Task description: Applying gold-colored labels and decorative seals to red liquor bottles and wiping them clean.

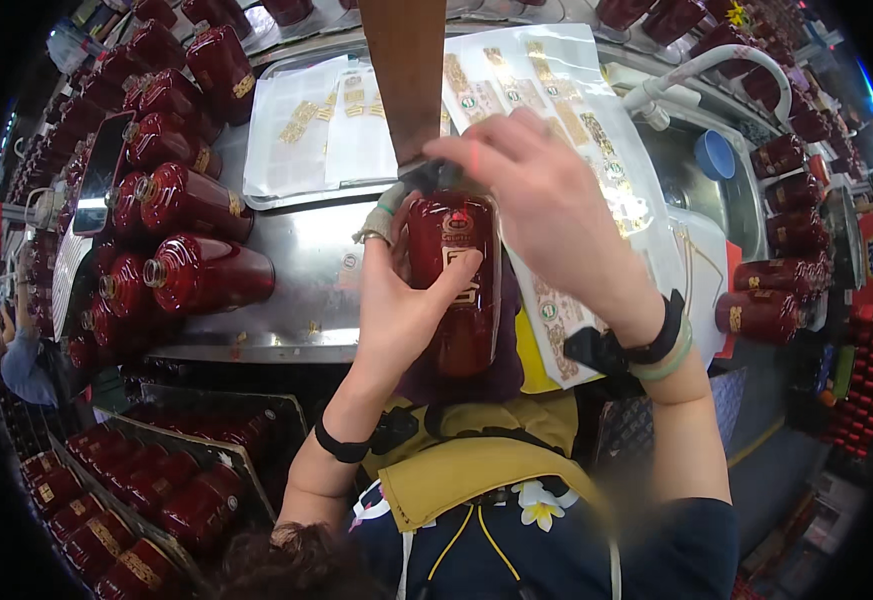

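One red bottle (453, 285) is held upright in front of the steel table (301, 265). It is grasped at its side by the left hand (401, 300) and at its neck by the right hand (541, 195). Two label sheets (326, 125) lie on the table; five bottles (191, 235) at least are seen lying to the left.

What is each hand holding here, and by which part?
The left hand holds a red bottle around its body. The right hand is at the bottle's neck end; its exact grip there is blurred.
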### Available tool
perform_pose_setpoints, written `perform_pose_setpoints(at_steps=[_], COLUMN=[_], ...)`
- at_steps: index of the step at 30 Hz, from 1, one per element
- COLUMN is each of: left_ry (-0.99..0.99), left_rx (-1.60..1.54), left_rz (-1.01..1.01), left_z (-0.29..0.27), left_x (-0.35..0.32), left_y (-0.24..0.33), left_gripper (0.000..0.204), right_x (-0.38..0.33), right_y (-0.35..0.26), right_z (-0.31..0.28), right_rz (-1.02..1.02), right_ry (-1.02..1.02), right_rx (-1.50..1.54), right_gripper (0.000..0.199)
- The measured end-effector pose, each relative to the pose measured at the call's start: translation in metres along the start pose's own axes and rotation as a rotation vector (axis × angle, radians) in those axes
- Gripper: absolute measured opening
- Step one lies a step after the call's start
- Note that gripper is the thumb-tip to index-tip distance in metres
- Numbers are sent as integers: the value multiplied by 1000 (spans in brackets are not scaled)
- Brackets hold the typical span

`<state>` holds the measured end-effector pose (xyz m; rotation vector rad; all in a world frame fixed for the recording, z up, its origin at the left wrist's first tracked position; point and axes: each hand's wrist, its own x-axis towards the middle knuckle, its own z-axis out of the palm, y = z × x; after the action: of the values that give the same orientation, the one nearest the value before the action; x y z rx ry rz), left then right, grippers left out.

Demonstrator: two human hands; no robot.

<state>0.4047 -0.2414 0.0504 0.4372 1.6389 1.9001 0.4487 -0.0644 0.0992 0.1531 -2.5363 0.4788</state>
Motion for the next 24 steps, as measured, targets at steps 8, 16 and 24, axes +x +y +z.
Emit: perform_pose_setpoints(at_steps=[8,16,24], left_ry=[-80,-161,-147], left_rx=[-229,-152,-184], left_rz=[-98,-53,-77], left_z=[-20,-23,-24], left_x=[-7,-18,-18], left_y=[-3,-11,-12], left_gripper=[61,78,77], right_x=[-34,-94,-94], right_y=[-6,-42,-42], right_z=[-20,31,31], right_rz=[755,930,941], right_ry=[42,53,41], right_rx=[781,998,1009], right_gripper=[35,80,80])
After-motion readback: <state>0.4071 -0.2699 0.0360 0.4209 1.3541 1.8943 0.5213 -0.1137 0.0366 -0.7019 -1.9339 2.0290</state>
